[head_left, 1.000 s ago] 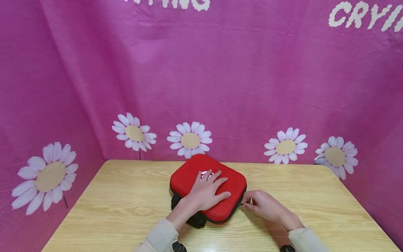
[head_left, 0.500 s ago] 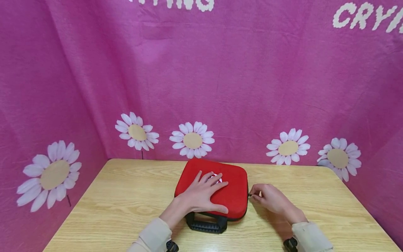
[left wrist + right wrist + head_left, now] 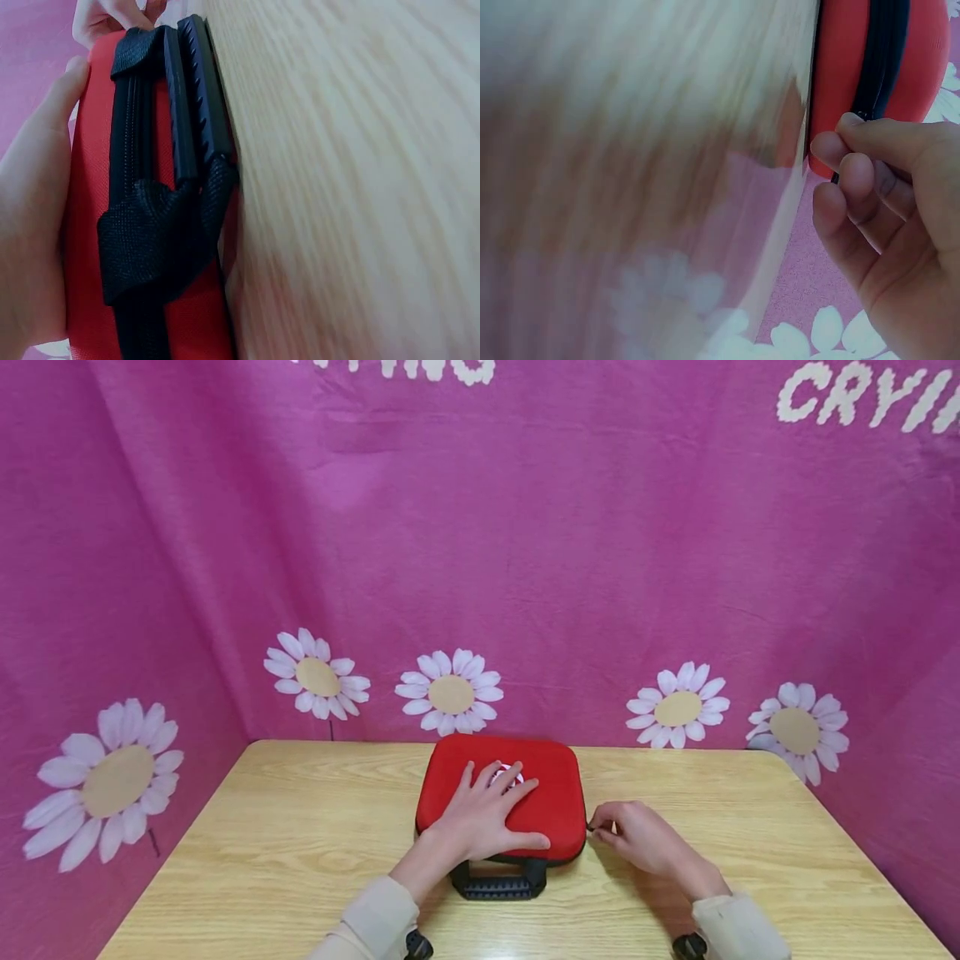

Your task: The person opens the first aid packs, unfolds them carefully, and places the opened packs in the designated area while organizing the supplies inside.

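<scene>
A red zippered case (image 3: 555, 785) with a white round logo lies flat on the table. Its black carry handle (image 3: 498, 887) faces me; in the left wrist view that handle (image 3: 199, 97) has two ridged grips beside a black zipper (image 3: 133, 142). My left hand (image 3: 480, 818) rests spread on the lid, partly covering the logo. At the case's right side, my right hand (image 3: 637, 835) pinches a small dark zipper pull (image 3: 590, 827) between thumb and forefinger. In the right wrist view the right hand (image 3: 900, 202) hides most of the pull, close to the black zipper band (image 3: 885, 60).
The wooden table (image 3: 300, 827) reaches back to a pink cloth backdrop (image 3: 480, 543) printed with white daisies and lettering. The cloth also hangs along both sides. Dark bands (image 3: 418, 945) are worn on both wrists.
The case has turned on the table, so its handle now points toward me instead of the lower left. My right hand has shifted slightly right and away, keeping its pinch; the left stays on the lid.
</scene>
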Motion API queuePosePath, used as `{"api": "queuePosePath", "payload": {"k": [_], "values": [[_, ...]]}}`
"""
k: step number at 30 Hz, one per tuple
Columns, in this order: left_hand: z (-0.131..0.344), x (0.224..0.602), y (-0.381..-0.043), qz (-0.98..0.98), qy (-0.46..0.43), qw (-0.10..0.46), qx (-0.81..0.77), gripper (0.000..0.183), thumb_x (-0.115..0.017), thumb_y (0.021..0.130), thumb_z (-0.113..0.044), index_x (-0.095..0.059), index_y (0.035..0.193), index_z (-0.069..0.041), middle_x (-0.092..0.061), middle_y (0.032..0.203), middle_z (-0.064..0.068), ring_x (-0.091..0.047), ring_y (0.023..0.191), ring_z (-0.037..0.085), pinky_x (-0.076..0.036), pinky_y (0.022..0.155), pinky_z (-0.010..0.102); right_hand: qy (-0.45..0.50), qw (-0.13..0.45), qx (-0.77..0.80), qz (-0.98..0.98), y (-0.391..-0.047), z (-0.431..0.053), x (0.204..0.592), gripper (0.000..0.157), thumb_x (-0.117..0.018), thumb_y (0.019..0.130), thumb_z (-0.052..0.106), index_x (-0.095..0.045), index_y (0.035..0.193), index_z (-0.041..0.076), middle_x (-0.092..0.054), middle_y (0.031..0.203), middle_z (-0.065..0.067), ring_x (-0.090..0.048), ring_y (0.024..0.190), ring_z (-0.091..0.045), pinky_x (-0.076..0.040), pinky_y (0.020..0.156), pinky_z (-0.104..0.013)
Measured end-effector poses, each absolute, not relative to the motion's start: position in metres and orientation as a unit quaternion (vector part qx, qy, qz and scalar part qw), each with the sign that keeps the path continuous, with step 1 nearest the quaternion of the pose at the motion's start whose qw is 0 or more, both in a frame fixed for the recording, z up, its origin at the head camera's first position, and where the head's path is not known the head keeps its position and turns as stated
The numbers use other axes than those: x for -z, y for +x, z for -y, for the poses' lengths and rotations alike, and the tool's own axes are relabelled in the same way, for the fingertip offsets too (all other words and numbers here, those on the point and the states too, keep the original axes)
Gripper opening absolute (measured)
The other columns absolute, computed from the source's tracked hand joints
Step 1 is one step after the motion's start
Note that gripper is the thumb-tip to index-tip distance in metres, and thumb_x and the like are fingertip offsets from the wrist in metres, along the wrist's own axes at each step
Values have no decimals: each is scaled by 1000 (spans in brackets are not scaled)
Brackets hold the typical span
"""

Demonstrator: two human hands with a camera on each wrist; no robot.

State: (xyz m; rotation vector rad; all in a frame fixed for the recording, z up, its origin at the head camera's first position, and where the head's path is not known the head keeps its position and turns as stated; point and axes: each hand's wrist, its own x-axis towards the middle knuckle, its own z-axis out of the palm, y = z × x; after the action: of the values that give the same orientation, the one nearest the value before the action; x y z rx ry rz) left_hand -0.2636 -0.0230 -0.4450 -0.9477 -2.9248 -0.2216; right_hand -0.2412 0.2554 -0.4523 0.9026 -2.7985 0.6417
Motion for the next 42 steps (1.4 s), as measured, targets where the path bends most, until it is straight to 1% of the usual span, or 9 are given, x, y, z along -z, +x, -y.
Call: {"api": "queuePosePath", "payload": {"k": [7,15,22,27,30,32,33,39,42], "values": [[12,446,-264,960,-269,32,75,89,-38,82,-86,-32,155,-36,-28,163,-1,-23,150,28,-12,119,63,306,55,-218,925,-234,-256,452,13,-71,86,3,-70,82,16,-64,74,14,-51,69,5,-47,63,-21],[-2,447,-264,971,-225,41,65,89,-37,82,-85,-34,155,-33,-29,162,3,-27,147,31,-14,117,66,309,24,-220,925,-227,-243,451,10,-73,86,8,-71,82,17,-60,73,16,-49,67,5,-45,62,-19],[-9,448,-263,976,-201,44,67,90,-39,83,-84,-33,155,-30,-28,162,6,-26,147,34,-14,115,69,318,32,-203,926,-224,-227,446,8,-76,84,8,-72,82,14,-64,73,13,-50,66,3,-48,62,-20],[-10,446,-263,978,-194,44,65,91,-37,83,-84,-33,155,-30,-28,163,7,-25,148,35,-14,116,68,291,17,-210,933,-225,-225,447,3,-75,86,12,-74,85,9,-64,75,12,-51,67,2,-48,63,-20],[-7,444,-264,977,-195,39,71,90,-37,84,-84,-34,155,-30,-28,163,7,-26,148,34,-15,116,67,276,10,-215,937,-226,-226,446,4,-75,86,13,-75,87,9,-64,75,12,-51,67,1,-48,62,-20],[-3,441,-264,976,-202,36,75,88,-39,84,-83,-35,155,-30,-29,162,6,-27,147,34,-16,116,66,271,11,-218,937,-226,-226,446,1,-75,86,11,-75,86,12,-64,74,12,-51,67,1,-47,62,-20],[0,441,-263,975,-206,35,77,87,-41,84,-82,-35,155,-31,-30,162,6,-28,147,33,-17,116,66,269,13,-219,938,-227,-226,446,4,-75,85,9,-75,85,13,-64,74,12,-52,67,1,-47,62,-20],[21,436,-261,964,-256,34,68,81,-44,85,-78,-39,152,-33,-34,161,2,-31,145,29,-24,115,59,263,40,-214,940,-228,-235,446,12,-73,84,6,-73,81,17,-63,72,15,-51,67,4,-45,61,-21],[32,435,-260,957,-282,28,67,80,-43,86,-79,-39,152,-34,-32,162,-1,-31,146,27,-22,117,58,259,53,-213,941,-230,-241,446,12,-73,84,5,-73,81,16,-63,72,15,-51,66,5,-45,61,-21]]}}
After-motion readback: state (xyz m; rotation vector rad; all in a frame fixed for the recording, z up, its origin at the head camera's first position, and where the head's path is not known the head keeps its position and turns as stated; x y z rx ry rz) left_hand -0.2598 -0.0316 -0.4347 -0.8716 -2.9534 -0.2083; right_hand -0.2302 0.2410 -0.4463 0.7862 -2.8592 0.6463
